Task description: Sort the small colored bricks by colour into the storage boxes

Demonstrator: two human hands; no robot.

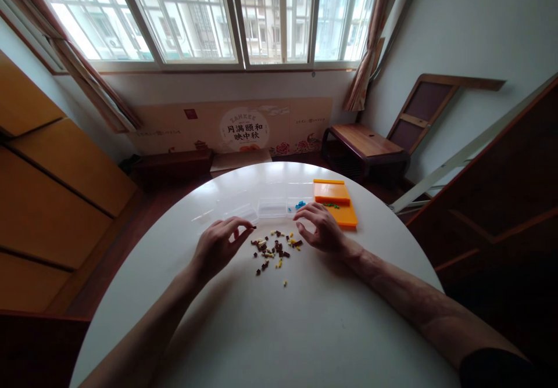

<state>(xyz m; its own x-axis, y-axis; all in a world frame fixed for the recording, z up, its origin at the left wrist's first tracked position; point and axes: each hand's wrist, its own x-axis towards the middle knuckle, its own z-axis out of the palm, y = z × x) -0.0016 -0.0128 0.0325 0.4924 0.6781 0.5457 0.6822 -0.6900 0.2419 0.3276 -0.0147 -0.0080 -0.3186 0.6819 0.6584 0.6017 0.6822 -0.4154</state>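
A loose pile of small brown, yellow and cream building bricks [278,248] lies on the white round table [305,330]. At the pile's left, my left hand [222,240] pinches a small dark brown brick [254,227] between thumb and fingertips, just above the tabletop. My right hand [320,228] is at the pile's right, its thumb and fingers apart with nothing visible between them. Beyond the hands stand clear plastic trays [273,209]. Several blue bricks [300,204] are in the right part of the trays, close to my right fingers.
An orange plastic holder [347,219] with green bricks [331,205] stands to the right of the trays. One yellow brick [285,283] lies apart, nearer to me. Past the table's far edge are a low wooden stool [366,140], a printed cardboard panel [196,121] and a window.
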